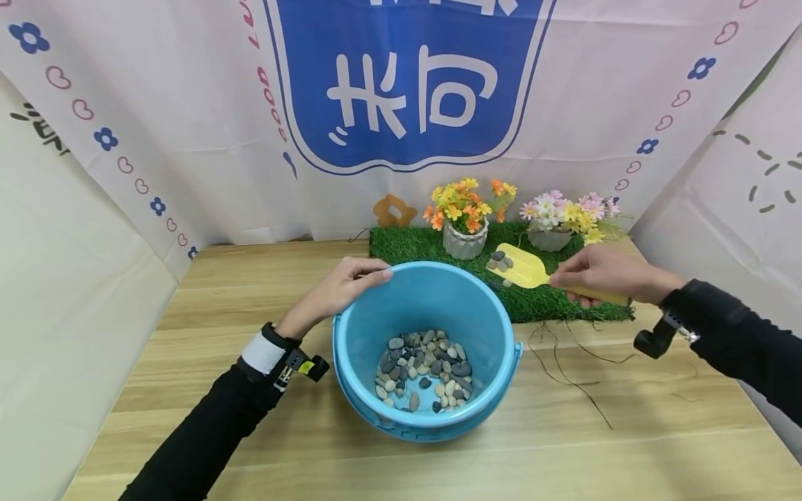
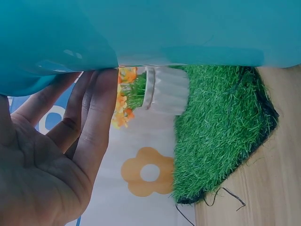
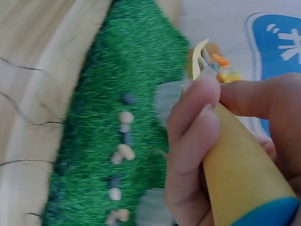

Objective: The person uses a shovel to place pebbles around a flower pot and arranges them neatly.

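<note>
My left hand point(image 1: 352, 282) holds the far-left rim of a light blue bucket point(image 1: 428, 414). In the left wrist view, the fingers point(image 2: 96, 125) of that hand bend up against the bucket wall point(image 2: 188, 33). Grey and pale pebbles point(image 1: 426, 362) lie across the bucket's bottom. To the right of the bucket, my right hand point(image 1: 604, 273) grips a yellow toy shovel point(image 1: 529, 270) by its handle point(image 3: 244, 174). Several pebbles point(image 1: 500, 261) rest in the scoop, which is above the artificial grass mat point(image 1: 532, 306).
More pebbles point(image 3: 125, 151) lie in a line on the mat. Two white pots of artificial flowers, one orange and yellow point(image 1: 465, 240), one pink, white and yellow point(image 1: 550, 236), stand on it. Loose dark threads point(image 1: 567, 376) trail over the wooden table point(image 1: 250, 431). A printed cloth point(image 1: 219, 139) hangs behind.
</note>
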`<state>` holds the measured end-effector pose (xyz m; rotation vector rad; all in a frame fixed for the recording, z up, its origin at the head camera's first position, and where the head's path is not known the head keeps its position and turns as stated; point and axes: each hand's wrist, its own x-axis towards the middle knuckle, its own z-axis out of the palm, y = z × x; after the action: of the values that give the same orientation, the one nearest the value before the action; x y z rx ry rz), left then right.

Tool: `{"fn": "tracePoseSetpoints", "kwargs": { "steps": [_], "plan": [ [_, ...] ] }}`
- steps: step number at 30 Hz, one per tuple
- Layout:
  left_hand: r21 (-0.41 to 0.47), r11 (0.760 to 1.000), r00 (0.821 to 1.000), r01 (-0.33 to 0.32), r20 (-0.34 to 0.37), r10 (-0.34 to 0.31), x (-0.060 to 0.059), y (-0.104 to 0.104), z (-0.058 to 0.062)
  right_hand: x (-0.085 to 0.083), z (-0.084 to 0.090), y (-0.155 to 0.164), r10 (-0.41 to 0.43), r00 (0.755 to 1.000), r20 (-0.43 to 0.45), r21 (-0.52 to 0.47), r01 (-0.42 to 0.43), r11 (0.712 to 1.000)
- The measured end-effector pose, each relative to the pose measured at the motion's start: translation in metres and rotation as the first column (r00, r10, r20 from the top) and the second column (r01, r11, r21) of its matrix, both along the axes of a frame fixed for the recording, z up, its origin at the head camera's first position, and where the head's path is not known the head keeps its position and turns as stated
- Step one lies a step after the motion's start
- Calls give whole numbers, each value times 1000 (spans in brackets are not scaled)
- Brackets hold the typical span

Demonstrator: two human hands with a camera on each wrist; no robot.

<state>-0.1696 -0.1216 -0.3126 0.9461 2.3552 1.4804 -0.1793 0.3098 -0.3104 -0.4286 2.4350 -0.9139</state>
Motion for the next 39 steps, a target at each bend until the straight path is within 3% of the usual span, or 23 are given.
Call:
{"fn": "tracePoseSetpoints", "kwargs": {
  "steps": [14, 18, 28, 39],
  "plan": [
    [3, 1000, 1000, 6, 14, -6, 0, -1, -1, 6, -56, -16, 50, 991, 126, -113, -35, 993],
    [-4, 1000, 1000, 6, 10, -6, 1, -1, -1, 7, -66, -22, 23, 989, 149, -108, -7, 994],
    [12, 1000, 1000, 9, 13, -9, 0, -2, -2, 5, -64, -44, -25, 987, 158, -54, 34, 998],
    [6, 1000, 1000, 0, 13, 0, 1, 0, 0, -5, -52, -64, -78, 956, 282, 9, 79, 997]
  ]
}}
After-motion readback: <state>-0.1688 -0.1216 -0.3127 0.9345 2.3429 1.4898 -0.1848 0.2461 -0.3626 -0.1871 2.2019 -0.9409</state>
